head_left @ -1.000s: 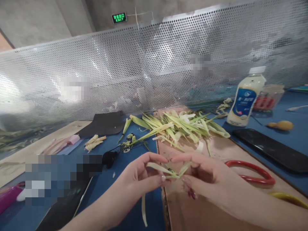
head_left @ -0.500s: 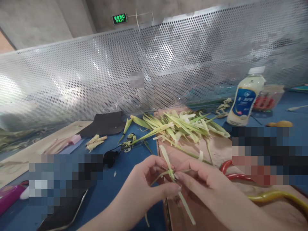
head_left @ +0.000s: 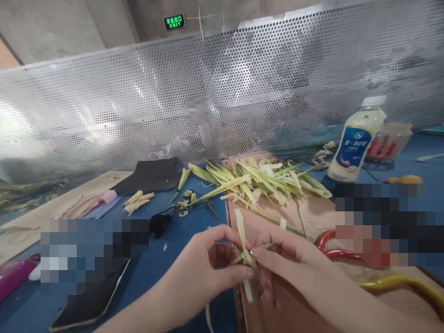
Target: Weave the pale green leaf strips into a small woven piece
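A small woven knot of pale green corn husk strips (head_left: 241,226) is held between my two hands, low in the middle of the view. My left hand (head_left: 215,266) pinches it from the left with thumb and forefinger. From the right, my right hand (head_left: 286,256) grips the same knot at its folded centre. One strip end sticks up above the fingers and another hangs down below them. Just beyond the hands, a heap of loose corn husks (head_left: 263,180) lies on a pinkish-brown board (head_left: 322,217).
Red-handled (head_left: 324,240) and yellow-handled tools (head_left: 398,280) lie at my right. A drink bottle (head_left: 355,143) stands behind them, beside a clear jar (head_left: 390,141). A black sheet (head_left: 149,175) and a dark flat object (head_left: 93,296) are on the left. A perforated metal screen (head_left: 166,101) closes the back.
Both hands have turned the husk knot, so its strips now run up and down instead of sideways. The fingers have drawn closer together around its centre.
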A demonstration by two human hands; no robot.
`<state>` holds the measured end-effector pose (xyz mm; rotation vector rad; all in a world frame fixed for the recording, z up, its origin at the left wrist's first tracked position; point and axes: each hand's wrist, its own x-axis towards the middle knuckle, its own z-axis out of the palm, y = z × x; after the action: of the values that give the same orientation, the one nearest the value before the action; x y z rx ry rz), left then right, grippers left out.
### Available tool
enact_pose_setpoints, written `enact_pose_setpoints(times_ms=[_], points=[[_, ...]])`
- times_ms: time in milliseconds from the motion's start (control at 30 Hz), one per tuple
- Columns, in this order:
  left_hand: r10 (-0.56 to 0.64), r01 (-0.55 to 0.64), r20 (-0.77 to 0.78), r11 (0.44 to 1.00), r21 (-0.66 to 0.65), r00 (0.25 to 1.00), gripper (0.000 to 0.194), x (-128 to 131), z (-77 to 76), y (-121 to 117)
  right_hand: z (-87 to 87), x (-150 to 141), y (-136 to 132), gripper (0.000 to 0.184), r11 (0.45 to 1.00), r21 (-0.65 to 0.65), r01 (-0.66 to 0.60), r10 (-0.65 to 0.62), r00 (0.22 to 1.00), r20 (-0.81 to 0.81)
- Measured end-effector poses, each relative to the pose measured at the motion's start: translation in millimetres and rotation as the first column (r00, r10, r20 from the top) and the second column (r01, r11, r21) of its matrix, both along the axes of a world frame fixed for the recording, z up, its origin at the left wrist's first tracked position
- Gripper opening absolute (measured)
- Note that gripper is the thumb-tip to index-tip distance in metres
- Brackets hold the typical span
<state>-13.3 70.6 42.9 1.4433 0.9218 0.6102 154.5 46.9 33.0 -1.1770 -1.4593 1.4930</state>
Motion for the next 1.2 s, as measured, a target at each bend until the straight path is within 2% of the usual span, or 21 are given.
enact_pose_setpoints(times_ms=[167, 300, 467, 700, 800, 933, 1200], points=[[-0.017, 0.018, -0.006, 1.000, 0.022, 1.000, 0.032, -3.2, -3.5, 3.1, -0.6, 3.4, 2.6, 0.034, 1.000, -0.001, -0.029, 0.029, 1.000, 0.001], [-0.023, 0.023, 0.015, 0.999, 0.026, 1.000, 0.025, -1.1, -1.8, 3.5, -9.1, 3.3, 3.1, 0.030, 0.999, 0.027, -0.029, 0.029, 0.999, -0.020], [0.080, -0.076, -0.037, 0.992, 0.105, 0.996, 0.027, 1.2, -0.1, 2.6, -15.6, 2.2, -1.0, 0.022, 0.999, 0.035, 0.000, -0.001, 1.000, 0.013], [0.138, -0.120, -0.072, 0.970, 0.213, 0.988, 0.022, 0.7, -4.6, -0.7, -14.3, -1.8, -6.3, 0.016, 0.976, 0.215, 0.024, -0.050, 0.992, 0.119], [0.150, -0.126, -0.079, 0.961, 0.246, 0.986, 0.021, 0.8, -5.2, -2.4, -15.8, -2.6, -6.4, 0.015, 0.967, 0.255, 0.017, -0.069, 0.978, 0.196], [0.152, -0.122, -0.090, 0.954, 0.274, 0.984, 0.020, 1.3, -4.2, -4.0, -18.8, -3.1, -6.0, 0.012, 0.956, 0.292, 0.017, -0.082, 0.974, 0.210], [0.172, -0.142, -0.075, 0.943, 0.301, 0.982, 0.021, 1.7, -4.9, -5.6, -23.8, -1.4, -4.3, 0.005, 0.946, 0.316, -0.075, 0.024, 0.986, 0.164]])
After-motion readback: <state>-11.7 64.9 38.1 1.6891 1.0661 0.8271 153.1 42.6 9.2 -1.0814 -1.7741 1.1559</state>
